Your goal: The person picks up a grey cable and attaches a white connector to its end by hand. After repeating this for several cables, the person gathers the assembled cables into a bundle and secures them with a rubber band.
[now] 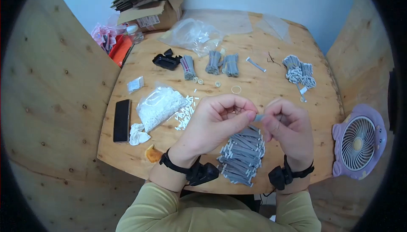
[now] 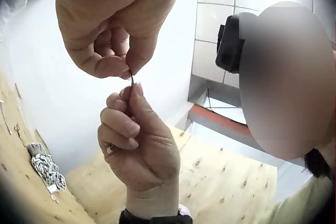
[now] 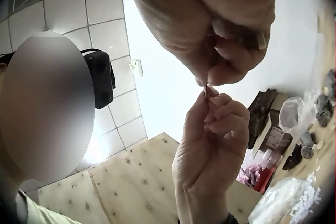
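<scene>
A short grey-blue strip spans the fingertips of both hands, seen edge-on as a thin line in the left wrist view. My left hand pinches one end between thumb and index finger; my right hand pinches the other. The right hand's other fingers curl around a small white piece. Below the hands lies a pile of grey strips with white ends, its top partly hidden by them. Loose white pieces spill beside a clear bag of white pieces.
Bundles of grey strips stand behind the hands, with a black holder to their left. Coiled bundles lie at the right, near a purple fan. A phone is at left; a cardboard box stands at the back.
</scene>
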A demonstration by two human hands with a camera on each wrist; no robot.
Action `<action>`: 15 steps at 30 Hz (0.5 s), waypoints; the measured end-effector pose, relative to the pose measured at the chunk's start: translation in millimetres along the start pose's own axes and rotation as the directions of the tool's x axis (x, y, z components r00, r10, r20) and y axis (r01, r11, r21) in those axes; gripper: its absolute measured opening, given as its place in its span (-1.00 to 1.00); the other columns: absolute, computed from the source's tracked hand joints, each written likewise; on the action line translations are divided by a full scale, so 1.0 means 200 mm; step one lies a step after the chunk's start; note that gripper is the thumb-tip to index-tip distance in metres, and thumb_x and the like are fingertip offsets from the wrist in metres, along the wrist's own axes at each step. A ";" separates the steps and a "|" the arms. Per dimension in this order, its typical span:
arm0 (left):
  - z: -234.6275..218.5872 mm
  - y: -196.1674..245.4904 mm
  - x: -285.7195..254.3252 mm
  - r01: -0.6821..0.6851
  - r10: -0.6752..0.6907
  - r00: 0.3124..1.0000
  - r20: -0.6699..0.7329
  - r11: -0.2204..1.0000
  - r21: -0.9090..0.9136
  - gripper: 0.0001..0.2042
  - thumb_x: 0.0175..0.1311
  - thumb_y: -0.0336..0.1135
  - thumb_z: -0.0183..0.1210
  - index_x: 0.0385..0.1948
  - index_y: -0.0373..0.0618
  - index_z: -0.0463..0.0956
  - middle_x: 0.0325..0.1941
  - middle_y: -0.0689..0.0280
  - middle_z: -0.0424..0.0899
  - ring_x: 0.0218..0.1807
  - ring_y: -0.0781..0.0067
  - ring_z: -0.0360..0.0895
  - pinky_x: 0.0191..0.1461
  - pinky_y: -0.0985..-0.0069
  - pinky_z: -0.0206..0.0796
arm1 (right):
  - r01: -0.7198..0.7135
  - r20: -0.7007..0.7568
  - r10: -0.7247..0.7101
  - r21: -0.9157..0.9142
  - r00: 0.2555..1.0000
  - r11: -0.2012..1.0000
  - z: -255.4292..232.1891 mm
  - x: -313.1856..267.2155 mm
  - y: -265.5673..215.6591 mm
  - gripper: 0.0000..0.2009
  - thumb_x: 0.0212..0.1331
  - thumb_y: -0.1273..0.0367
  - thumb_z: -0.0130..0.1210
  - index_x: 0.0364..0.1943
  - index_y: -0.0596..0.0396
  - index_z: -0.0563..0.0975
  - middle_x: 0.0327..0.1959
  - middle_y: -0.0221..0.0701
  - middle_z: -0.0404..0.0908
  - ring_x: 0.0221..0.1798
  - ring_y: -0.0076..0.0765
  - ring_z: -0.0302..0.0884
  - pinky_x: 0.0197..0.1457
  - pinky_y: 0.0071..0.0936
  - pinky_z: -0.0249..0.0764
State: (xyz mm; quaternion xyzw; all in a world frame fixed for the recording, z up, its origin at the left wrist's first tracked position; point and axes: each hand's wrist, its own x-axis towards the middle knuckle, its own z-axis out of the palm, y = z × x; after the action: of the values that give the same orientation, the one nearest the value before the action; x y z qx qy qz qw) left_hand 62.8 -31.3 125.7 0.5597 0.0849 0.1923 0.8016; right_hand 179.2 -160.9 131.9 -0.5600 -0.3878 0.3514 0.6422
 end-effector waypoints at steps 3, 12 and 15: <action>-0.01 -0.02 0.02 0.030 -0.030 1.000 0.000 0.999 -0.012 -0.90 0.03 -0.50 0.14 -0.40 -0.26 0.48 -0.48 0.40 0.52 -0.50 0.76 0.39 -0.44 0.84 0.23 | -0.020 -0.047 0.018 -0.054 0.999 0.998 -0.01 0.01 0.01 -0.93 0.05 0.48 0.04 -0.46 0.21 0.43 -0.60 -0.52 0.41 -0.61 -0.72 0.33 -0.59 -0.79 0.24; -0.11 -0.15 0.13 0.108 -0.108 0.994 -0.007 0.984 0.142 -0.91 0.10 -0.40 0.08 -0.44 -0.23 0.46 -0.56 0.42 0.48 -0.57 0.74 0.34 -0.49 0.80 0.19 | -0.173 -0.014 0.174 -0.221 0.985 0.960 -0.10 0.06 0.08 -0.93 0.06 0.48 0.01 -0.41 0.22 0.45 -0.58 -0.54 0.43 -0.60 -0.73 0.32 -0.57 -0.76 0.26; -0.14 -0.25 0.13 0.233 -0.229 0.973 -0.043 0.956 0.181 -0.89 0.11 -0.37 0.08 -0.46 -0.23 0.45 -0.58 0.40 0.49 -0.57 0.73 0.35 -0.51 0.79 0.20 | -0.175 0.031 0.186 -0.225 0.982 0.959 -0.19 0.05 0.22 -0.93 0.06 0.48 0.01 -0.39 0.21 0.45 -0.57 -0.55 0.43 -0.56 -0.73 0.32 -0.51 -0.76 0.28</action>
State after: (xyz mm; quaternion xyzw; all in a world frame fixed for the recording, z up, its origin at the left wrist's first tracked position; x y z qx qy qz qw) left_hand 87.3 -11.8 71.2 0.6158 0.1757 0.0948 0.7622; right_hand 216.5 -163.6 86.9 -0.6517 -0.3882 0.3775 0.5311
